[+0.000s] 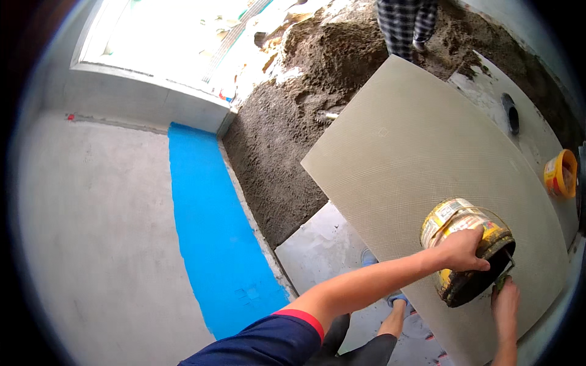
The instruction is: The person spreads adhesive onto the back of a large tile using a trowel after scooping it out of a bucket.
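Note:
A yellow, dirt-crusted bucket (441,221) is tilted over a large beige tile (390,152), with its dark mouth facing toward me. Its thin wire handle curves over the upper side. My left hand (467,249) grips the bucket's rim, thumb toward the opening. At the mouth, my right hand (505,305) is closed around the grip of a small hand tool (502,282). A thin metal part of that tool reaches to the bucket's opening; its working end is hidden, so its exact kind does not show. The tile's upward face carries a fine grid pattern.
Heaped wet sand or mortar (293,122) lies beyond the tile. A person in checked trousers (406,24) stands on its far side. Another slab (519,110) and a small yellow bucket (560,174) are at right. A blue-coated strip (207,232) borders the grey surface left.

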`<state>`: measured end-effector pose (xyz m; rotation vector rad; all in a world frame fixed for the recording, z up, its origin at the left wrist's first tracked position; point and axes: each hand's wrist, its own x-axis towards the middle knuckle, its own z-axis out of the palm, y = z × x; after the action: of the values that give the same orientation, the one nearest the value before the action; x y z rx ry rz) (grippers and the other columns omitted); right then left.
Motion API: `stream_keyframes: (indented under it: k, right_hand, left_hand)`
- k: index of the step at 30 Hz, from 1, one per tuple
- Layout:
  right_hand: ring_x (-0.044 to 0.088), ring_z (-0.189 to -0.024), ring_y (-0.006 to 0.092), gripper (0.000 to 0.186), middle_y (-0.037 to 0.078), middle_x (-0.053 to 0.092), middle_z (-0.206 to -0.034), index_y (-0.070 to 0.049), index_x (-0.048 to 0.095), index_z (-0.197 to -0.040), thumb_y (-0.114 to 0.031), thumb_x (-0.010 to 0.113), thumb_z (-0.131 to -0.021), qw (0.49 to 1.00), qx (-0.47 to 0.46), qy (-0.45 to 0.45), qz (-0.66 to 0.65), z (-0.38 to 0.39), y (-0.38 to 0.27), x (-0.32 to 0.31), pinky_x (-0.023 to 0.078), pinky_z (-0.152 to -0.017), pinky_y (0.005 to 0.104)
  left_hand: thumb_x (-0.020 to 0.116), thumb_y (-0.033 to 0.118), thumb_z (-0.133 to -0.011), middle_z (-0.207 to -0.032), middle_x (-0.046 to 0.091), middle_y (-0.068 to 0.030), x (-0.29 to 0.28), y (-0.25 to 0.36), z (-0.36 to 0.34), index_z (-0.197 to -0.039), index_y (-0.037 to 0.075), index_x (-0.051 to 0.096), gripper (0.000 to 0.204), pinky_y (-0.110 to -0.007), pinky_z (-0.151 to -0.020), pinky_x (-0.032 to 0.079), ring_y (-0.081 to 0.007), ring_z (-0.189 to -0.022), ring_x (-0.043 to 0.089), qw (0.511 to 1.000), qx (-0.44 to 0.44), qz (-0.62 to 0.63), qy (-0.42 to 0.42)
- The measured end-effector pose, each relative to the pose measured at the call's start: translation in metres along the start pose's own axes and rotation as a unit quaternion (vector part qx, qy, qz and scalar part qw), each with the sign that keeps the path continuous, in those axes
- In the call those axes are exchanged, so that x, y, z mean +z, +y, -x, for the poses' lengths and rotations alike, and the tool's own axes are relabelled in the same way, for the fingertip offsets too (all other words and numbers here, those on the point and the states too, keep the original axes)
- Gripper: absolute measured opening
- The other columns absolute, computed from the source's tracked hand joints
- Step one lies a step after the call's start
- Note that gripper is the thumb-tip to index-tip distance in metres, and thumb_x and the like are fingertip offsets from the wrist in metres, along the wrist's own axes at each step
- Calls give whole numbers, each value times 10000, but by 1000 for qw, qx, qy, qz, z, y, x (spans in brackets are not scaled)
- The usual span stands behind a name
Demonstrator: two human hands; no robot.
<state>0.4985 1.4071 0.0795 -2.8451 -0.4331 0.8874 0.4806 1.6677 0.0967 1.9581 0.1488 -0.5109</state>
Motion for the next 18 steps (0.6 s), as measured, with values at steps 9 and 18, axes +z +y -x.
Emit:
stream_keyframes:
  k: [9,18]
  right_hand:
    - [603,-869,425,227,243,631,-935,-21,573,-1049,-40,495,-837,999,10,27,21,-36,32,-2,482,-687,499]
    - [648,-863,366,327,256,655,-872,40,670,-828,-258,687,-696,969,-1,-224,-105,-57,-6,60,533,-755,433]
  left_hand:
    - [709,387,-677,-1340,328,-236,42,-9,-37,-1339,-27,301,882,-484,-1143,98,-398,-1337,247,985,149,76,27]
    - [772,355,-677,-1243,503,-185,17,-31,-9,-1182,-5,494,679,-363,-998,369,-258,-1196,444,991,27,131,19]
